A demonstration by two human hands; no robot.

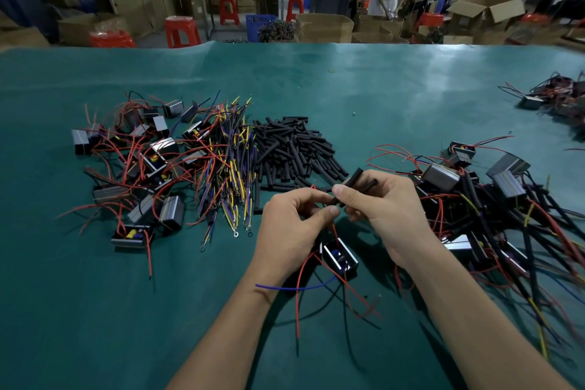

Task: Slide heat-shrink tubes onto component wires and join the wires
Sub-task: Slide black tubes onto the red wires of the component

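My left hand (289,225) pinches the thin wires that rise from a small black and silver component (340,258) hanging just below both hands. My right hand (384,209) pinches a black heat-shrink tube (354,179) at its lower end, where it meets the wire tips between my thumbs. A second thin black tube pokes out past my right fingers. Red, blue and black wires (297,286) trail from the component down over the green table (348,89).
A pile of loose black tubes (292,149) lies just beyond my hands. Left of it are a bundle of coloured wires (226,161) and a heap of bare components (142,161). Components with tubes fitted (500,206) are heaped at the right. People work at far tables.
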